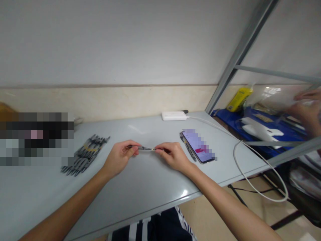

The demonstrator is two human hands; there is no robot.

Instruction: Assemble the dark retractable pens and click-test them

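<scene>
Over the table, both my hands hold a slim dark pen lying roughly level between them. The fingers of my left hand pinch its dark left end. My right hand grips the other end, beside a thin shiny metal section. Whether the pen is in one piece or two parts, I cannot tell. To the left lies a pile of grey and black pens with a yellowish band across it. Another grey pen rests to the right, along the phone's left side.
A phone with its screen lit lies right of my hands. Behind it, a white power bank trails a white cable over the table's edge. Beyond a metal frame, another person's hand hovers above a blue surface with a yellow packet.
</scene>
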